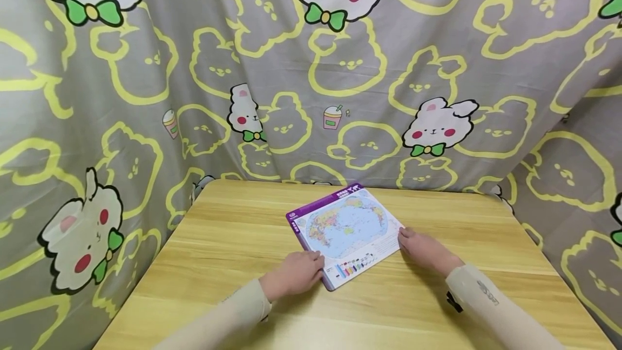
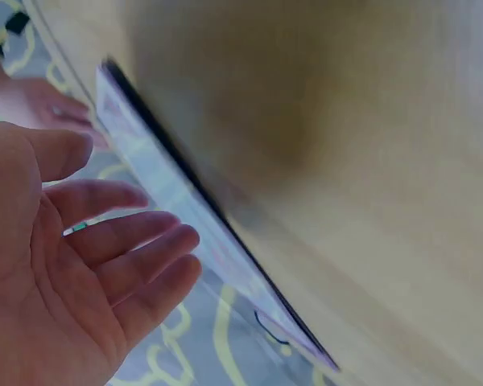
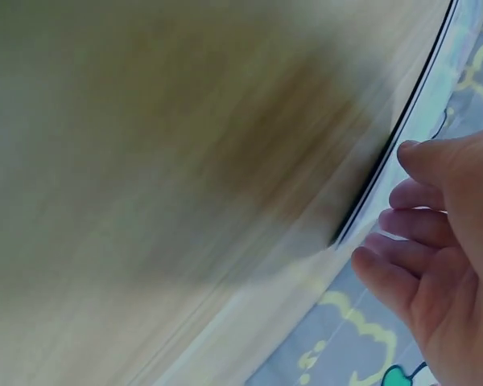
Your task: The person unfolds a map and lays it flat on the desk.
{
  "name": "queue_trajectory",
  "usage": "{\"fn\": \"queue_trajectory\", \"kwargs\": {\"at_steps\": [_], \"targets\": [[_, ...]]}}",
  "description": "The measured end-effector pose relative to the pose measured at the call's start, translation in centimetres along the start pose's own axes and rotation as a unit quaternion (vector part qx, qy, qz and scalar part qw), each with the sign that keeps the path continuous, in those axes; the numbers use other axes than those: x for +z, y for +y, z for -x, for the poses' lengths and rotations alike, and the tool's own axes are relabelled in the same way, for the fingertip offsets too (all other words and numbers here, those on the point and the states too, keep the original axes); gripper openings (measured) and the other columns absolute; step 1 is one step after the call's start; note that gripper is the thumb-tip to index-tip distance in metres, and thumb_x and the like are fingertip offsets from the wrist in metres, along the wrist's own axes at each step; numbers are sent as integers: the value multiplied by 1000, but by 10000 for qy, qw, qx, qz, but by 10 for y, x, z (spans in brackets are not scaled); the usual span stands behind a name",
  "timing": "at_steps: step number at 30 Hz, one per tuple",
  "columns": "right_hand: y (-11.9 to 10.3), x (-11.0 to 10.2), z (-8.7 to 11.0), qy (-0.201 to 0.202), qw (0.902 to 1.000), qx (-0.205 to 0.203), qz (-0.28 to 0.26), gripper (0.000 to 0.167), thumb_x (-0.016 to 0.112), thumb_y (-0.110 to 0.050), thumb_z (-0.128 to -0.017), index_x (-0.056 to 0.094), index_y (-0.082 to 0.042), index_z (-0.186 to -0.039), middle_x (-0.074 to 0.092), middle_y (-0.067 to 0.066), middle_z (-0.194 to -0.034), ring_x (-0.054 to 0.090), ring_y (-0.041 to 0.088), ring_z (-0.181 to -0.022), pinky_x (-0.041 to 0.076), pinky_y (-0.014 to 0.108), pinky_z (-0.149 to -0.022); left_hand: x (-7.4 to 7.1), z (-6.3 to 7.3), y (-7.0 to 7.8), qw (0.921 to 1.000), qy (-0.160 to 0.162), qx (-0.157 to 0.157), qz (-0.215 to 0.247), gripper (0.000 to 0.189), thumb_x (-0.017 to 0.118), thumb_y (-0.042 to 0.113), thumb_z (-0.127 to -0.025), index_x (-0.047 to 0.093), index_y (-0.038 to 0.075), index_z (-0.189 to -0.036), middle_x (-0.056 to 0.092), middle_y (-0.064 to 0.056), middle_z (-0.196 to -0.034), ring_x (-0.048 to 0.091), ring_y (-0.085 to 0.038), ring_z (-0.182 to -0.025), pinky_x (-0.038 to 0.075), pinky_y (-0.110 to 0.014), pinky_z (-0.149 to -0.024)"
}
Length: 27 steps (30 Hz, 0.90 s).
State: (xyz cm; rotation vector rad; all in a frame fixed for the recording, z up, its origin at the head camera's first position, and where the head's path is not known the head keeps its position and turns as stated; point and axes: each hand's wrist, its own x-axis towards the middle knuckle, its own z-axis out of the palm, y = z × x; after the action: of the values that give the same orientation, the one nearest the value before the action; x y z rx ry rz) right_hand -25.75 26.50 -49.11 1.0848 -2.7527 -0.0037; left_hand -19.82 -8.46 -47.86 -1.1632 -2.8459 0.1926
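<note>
A bunny-print curtain [image 1: 272, 166] surrounds the wooden table [image 1: 209, 285] from 9 to 3 o'clock. The left hand [image 1: 295, 273], fingers loose, touches the world-map board [image 1: 351, 228] at 8 o'clock; the board lies centrally, its 12-o'clock corner near the table's far edge. The right hand [image 1: 428, 250], likewise unclenched, touches it at 3.

Nook with cartoon curtains [image 1: 291, 69], wooden table [image 1: 228, 236]

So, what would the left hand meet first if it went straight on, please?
The left hand would likely meet the purple-edged rectangular world-map board first; whether they touch is unclear.
</note>
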Motion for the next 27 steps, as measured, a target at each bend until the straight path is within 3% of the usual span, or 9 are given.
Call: {"fn": "queue_trajectory", "kwargs": {"at_steps": [6, 15, 27], "targets": [[-22, -6, 3, 202, 9990, -276, -303, 14, 61, -4, -88, 59, 4, -99, 58, 27, -114, 59, 43, -103, 52, 50, -81, -2, -13, -26, 9993, 129, -331, -106, 39, 50, 28, -97, 58, 3, -126, 59, -12, -124, 56, -24, -114, 48, -34, -93], [-57, -12, 3, -353, 9971, -359, -572, 31, 60, -11, -91, 58, 8, -114, 54, 30, -125, 52, 43, -115, 46, 51, -93, 10, -31, -63, 9972, -140, -590, 440, 46, 45, 22, -99, 45, -6, -136, 42, -23, -141, 39, -34, -131, 32, -42, -108], [-101, -18, -3, -1012, 9909, -563, -687, 45, 52, -22, -97, 50, 6, -133, 46, 22, -138, 43, 36, -127, 40, 47, -101, 25, -38, -99, 9922, -411, -749, 913, 49, 37, 21, -102, 34, -10, -141, 30, -27, -147, 27, -38, -137, 24, -43, -112]]}}
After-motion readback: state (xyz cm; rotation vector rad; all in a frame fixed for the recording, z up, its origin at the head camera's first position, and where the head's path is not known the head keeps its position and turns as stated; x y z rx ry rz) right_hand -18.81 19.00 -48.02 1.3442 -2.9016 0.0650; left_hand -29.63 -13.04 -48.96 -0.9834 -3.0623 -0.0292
